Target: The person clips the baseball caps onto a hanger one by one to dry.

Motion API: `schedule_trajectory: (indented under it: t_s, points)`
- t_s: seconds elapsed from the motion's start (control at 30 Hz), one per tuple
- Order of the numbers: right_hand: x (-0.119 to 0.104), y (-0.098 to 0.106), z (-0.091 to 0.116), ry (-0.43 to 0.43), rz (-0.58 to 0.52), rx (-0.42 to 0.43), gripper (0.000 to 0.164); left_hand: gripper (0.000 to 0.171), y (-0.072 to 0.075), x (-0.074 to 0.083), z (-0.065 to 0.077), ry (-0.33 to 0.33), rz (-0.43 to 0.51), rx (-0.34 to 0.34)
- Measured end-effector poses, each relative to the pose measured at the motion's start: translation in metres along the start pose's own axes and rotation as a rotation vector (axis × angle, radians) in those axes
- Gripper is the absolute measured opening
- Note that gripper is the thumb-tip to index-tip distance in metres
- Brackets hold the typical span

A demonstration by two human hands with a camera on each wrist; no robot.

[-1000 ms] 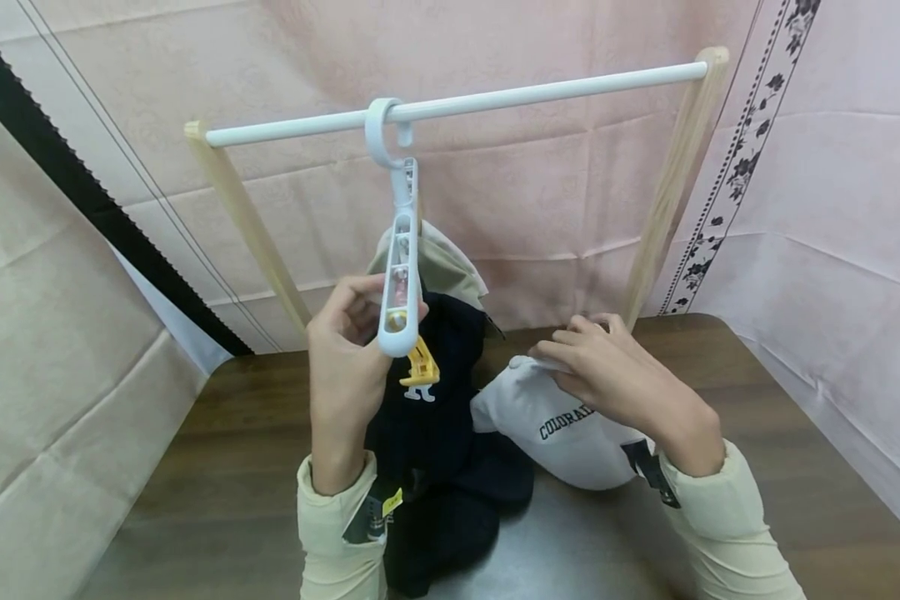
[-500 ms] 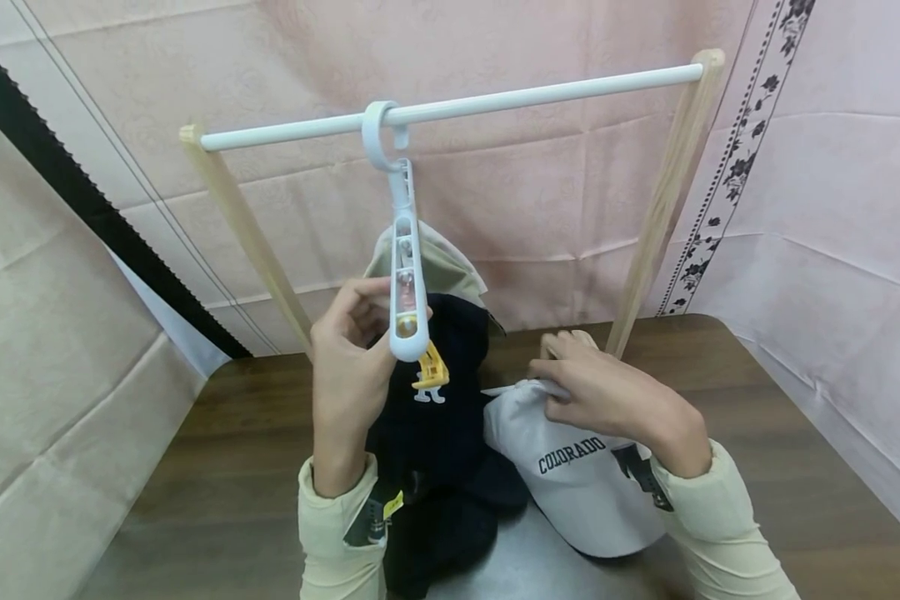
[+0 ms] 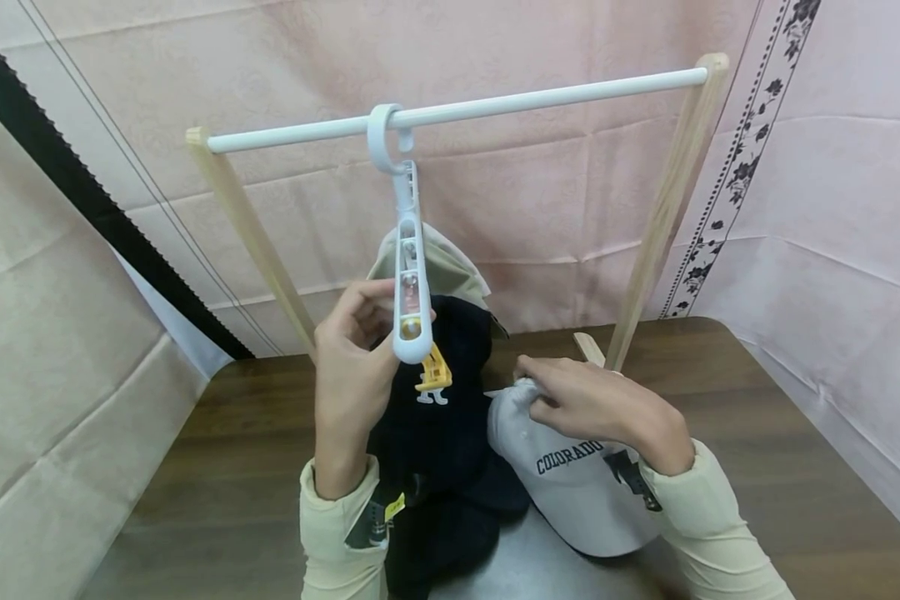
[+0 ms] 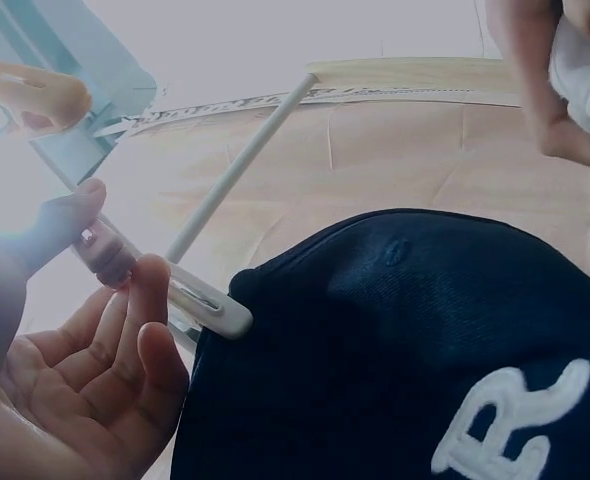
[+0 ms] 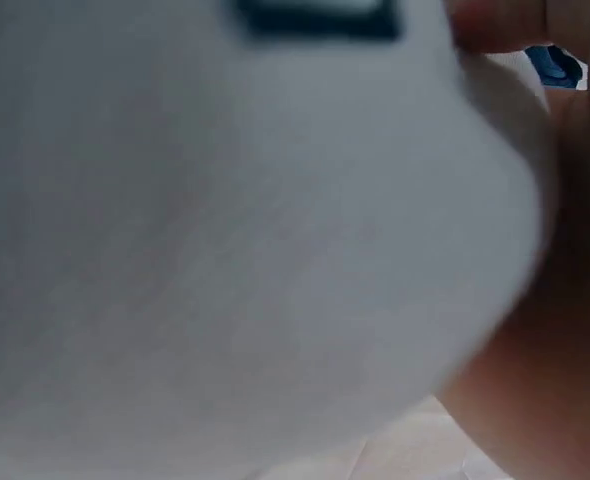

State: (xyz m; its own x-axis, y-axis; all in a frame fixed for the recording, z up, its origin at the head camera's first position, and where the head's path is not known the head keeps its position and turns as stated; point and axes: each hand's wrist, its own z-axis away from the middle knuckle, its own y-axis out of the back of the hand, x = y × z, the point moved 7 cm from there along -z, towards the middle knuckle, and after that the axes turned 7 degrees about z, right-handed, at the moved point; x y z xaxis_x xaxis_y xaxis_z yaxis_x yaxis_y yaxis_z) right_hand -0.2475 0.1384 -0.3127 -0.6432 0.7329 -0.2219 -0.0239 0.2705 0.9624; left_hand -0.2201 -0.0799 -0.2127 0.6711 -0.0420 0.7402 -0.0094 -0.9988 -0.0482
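Note:
A pale blue hanger (image 3: pixel 408 275) hooks over the white rod, with a yellow clip (image 3: pixel 436 371) at its near end. My left hand (image 3: pixel 356 350) pinches a pinkish clip (image 4: pixel 105 255) on the hanger's arm between thumb and finger. Close beside that hand hangs a navy cap (image 3: pixel 450 425), its white letter R (image 4: pixel 510 420) facing the left wrist view. Over to the right, my right hand (image 3: pixel 596 404) grips the crown of a light grey cap (image 3: pixel 570 492) marked COLORADO. That cap's pale fabric (image 5: pixel 225 250) fills most of the right wrist view.
The white rod (image 3: pixel 555 102) spans two wooden posts, left (image 3: pixel 247 225) and right (image 3: pixel 671 200). A beige cap (image 3: pixel 446 262) hangs behind the navy one. More dark fabric (image 3: pixel 442 542) lies below on the wooden table (image 3: pixel 232 483). Pink cloth (image 3: pixel 510 200) backs the rack.
My right hand has shifted left and lower with the grey cap, whose brim has swung down and whose lettering shows fully. The left hand stays at the hanger, moving only slightly right.

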Motion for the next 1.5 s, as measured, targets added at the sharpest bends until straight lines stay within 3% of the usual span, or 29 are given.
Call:
schedule_trajectory:
  t_s: [0.1, 0.27, 0.47, 0.63, 0.73, 0.83, 1.07, 1.3, 1.5]
  points:
    - [-0.001, 0.001, 0.001, 0.014, 0.026, 0.005, 0.014, 0.030, 0.000, 0.000, 0.000, -0.005, -0.002, -0.001]
    - [-0.001, 0.012, 0.004, 0.026, 0.030, 0.063, 0.037, 0.030, 0.000, 0.000, 0.000, -0.001, -0.015, 0.001]
    - [-0.003, 0.031, 0.011, 0.047, 0.034, 0.140, 0.024, 0.030, 0.000, 0.002, 0.000, -0.005, -0.019, -0.001]
    - [-0.013, 0.058, 0.025, 0.147, 0.059, 0.355, 0.009, 0.031, -0.001, 0.001, 0.000, 0.016, -0.010, -0.006]
    - [-0.020, 0.072, 0.034, 0.213, 0.081, 0.507, 0.013, 0.034, -0.002, 0.000, 0.000, 0.047, -0.007, 0.002]
    - [-0.024, 0.080, 0.039, 0.243, 0.089, 0.583, 0.021, 0.036, -0.003, -0.002, 0.000, 0.084, 0.020, 0.018]
    - [-0.030, 0.083, 0.041, 0.267, 0.003, 0.588, 0.024, 0.030, -0.002, -0.003, 0.001, 0.104, 0.055, 0.023]
    - [-0.036, 0.082, 0.041, 0.314, -0.157, 0.556, 0.028, 0.024, 0.002, -0.005, 0.002, 0.161, 0.121, 0.050]
    - [-0.039, 0.085, 0.041, 0.323, -0.136, 0.604, 0.030, 0.019, -0.004, -0.004, 0.002, 0.174, 0.315, 0.066]
